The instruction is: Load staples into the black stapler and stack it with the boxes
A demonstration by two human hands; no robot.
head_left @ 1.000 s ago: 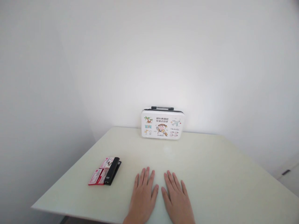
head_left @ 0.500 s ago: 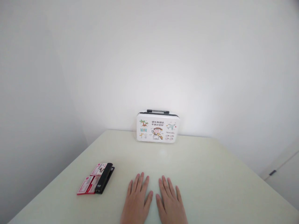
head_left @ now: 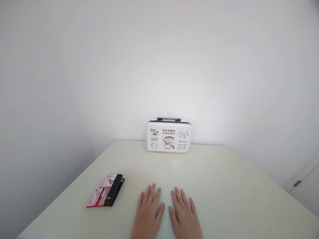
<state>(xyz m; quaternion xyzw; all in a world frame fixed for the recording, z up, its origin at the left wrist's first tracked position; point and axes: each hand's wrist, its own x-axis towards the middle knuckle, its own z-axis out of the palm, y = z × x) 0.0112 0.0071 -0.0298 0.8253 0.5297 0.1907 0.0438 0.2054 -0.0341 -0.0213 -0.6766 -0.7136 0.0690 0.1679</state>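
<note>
On the surface point(head_left: 224, 192), the left hand point(head_left: 149, 214) and right hand point(head_left: 184, 217) were laid flat, unclenched, with nothing gripped, while to their left a stapler point(head_left: 114, 190) was set beside boxes point(head_left: 94, 198) and was judged stiff, smooth and fairly light, best grasped across its long body.

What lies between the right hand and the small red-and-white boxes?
In the head view, the left hand lies there, palm down on the table, then the black stapler, right beside the boxes.
</note>
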